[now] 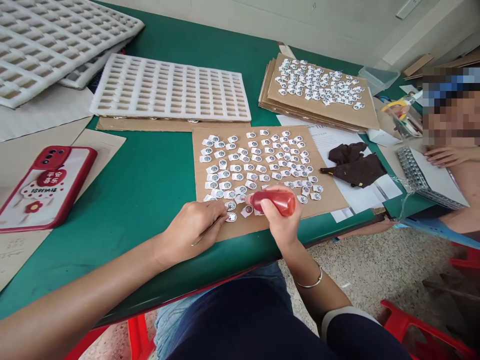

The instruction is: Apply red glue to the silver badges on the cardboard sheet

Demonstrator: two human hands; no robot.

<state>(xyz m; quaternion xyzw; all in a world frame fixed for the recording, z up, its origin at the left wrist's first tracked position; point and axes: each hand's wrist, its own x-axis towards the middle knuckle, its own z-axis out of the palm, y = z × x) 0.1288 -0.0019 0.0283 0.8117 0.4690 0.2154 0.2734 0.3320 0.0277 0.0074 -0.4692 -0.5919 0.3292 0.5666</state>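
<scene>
My left hand [195, 224] pinches a thin metal tool [206, 231], while my right hand [284, 225] is closed around a red bottle [281, 201] above the cardboard sheet [245, 229].

Room over tabletop [161, 165] left of cardboard [243, 230]; foam tray [168, 111] beyond.

We've got two hands of our own, one left hand [197, 222] and one right hand [285, 220], plus one red bottle [277, 201] and one thin metal tool [204, 233]. White tags [237, 176]? Dozens on the near cardboard sheet [240, 227], dozens more on the cardboard stack [360, 119], way too crowded for us to nail exactly lol. We also count at least three white grid panels [168, 87], one phone [48, 187], one bracelet [312, 285], one co-worker [470, 172]. Red stools [397, 316]: can't tell how many.
</scene>
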